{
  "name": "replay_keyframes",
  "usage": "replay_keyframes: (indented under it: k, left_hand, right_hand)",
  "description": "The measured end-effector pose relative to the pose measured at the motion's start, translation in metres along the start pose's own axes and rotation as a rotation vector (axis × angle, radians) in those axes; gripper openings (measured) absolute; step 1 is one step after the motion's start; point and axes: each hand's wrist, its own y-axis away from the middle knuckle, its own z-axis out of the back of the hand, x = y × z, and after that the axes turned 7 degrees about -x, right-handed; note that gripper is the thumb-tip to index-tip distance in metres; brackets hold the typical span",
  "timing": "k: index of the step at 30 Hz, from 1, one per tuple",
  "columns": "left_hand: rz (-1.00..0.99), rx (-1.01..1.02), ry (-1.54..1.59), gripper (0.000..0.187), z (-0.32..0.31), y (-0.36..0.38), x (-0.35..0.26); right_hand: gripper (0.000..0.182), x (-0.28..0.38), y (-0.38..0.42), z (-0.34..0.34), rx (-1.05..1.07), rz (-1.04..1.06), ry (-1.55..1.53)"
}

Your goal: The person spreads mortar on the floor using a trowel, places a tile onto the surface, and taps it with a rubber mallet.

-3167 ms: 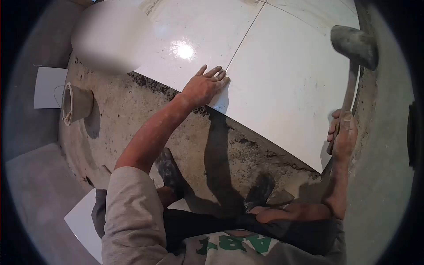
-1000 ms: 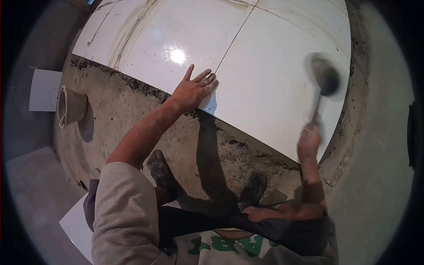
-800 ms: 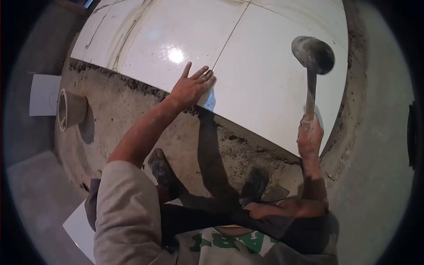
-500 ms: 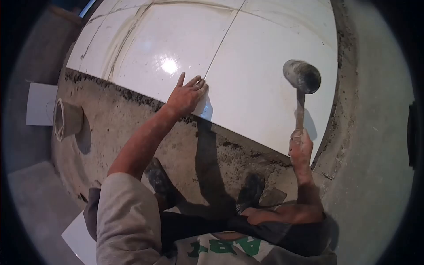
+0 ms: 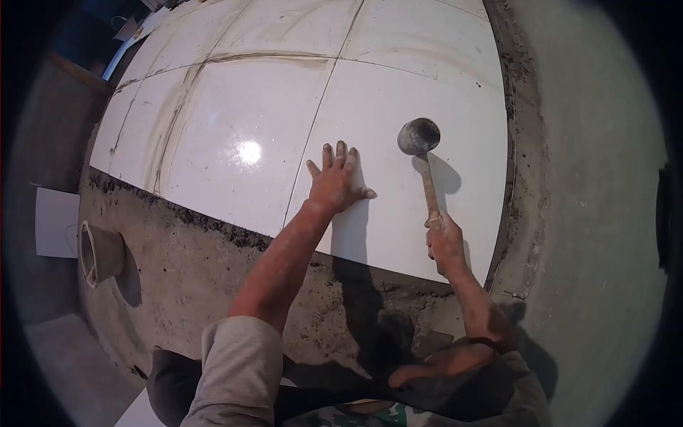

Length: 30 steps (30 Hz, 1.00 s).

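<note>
— Left hand (image 5: 336, 186)?
— Lying spread flat on the white floor tile (image 5: 398, 164), near its left edge.
— Right hand (image 5: 446, 242)?
— Gripping the rubber mallet (image 5: 420, 142) by its wooden handle near the tile's front edge, head resting mid-tile.

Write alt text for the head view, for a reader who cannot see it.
A person's left hand lies flat on a white floor tile while the right hand grips a rubber mallet whose head meets the same tile. Bare mortar bed lies nearer the person; a bucket sits at left.
</note>
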Motion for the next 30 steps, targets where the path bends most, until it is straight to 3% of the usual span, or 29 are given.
replay_keyframes:
  k: [1, 8, 11, 14, 18, 20, 21, 23, 30]
  left_hand:
    - [0.011, -0.002, -0.007, 0.112, -0.001, 0.0, 0.0]
    - [0.043, 0.045, -0.014, 0.114, -0.001, -0.003, -0.003]
    - [0.053, 0.083, -0.048, 0.112, 0.005, -0.007, -0.008]
    - [0.058, 0.108, -0.057, 0.11, 0.011, -0.005, -0.014]
    - [0.075, 0.107, -0.022, 0.109, 0.013, -0.007, -0.012]
    - [0.056, 0.103, -0.023, 0.109, 0.011, -0.004, -0.015]
    - [0.06, 0.112, -0.027, 0.109, 0.011, -0.003, -0.015]
    - [0.072, 0.113, -0.02, 0.11, 0.018, -0.006, -0.017]
    - [0.044, 0.039, -0.06, 0.113, 0.001, -0.006, -0.005]
  right_hand:
    - [0.039, -0.006, -0.007, -0.003, -0.062, 0.121, 0.123]
    - [0.035, 0.029, -0.005, 0.003, -0.041, -0.033, 0.101]
    - [0.037, 0.063, 0.012, 0.014, -0.061, 0.153, -0.179]
    - [0.032, 0.085, 0.018, 0.024, -0.184, 0.459, -0.2]
    - [0.028, 0.018, -0.025, 0.002, -0.239, 0.378, -0.148]
    - [0.026, -0.003, -0.049, -0.007, -0.328, 0.599, 0.708]
    - [0.026, 0.001, -0.047, -0.003, -0.339, 0.605, 0.706]
    - [0.026, 0.048, -0.02, -0.003, -0.239, 0.565, 0.351]
    - [0.028, 0.016, 0.001, 0.0, -0.166, 0.44, 0.265]
